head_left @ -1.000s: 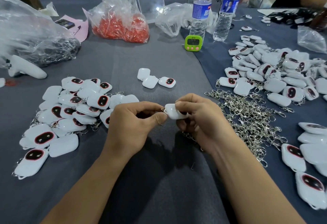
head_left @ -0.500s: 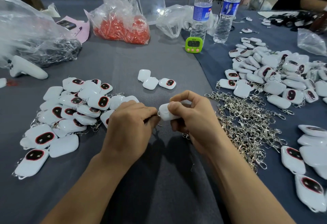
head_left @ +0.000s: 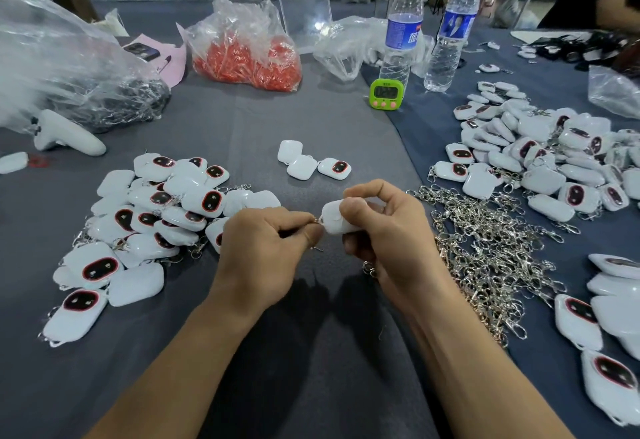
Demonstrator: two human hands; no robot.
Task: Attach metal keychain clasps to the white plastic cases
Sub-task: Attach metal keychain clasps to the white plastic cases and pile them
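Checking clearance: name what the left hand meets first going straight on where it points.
The white case held by the right hand; the left hand, pinching a metal clasp, seems almost touching it, though depth is unclear.

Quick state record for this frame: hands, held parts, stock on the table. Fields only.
right hand: grips one white case, lifted
left hand: pinches a clasp at the white case's edge
clasp pile: loose, right of the hands
left case pile: clasps visible among the cases
three loose cases: beyond the hands, no clasps seen
green timer: upright, beside a water bottle
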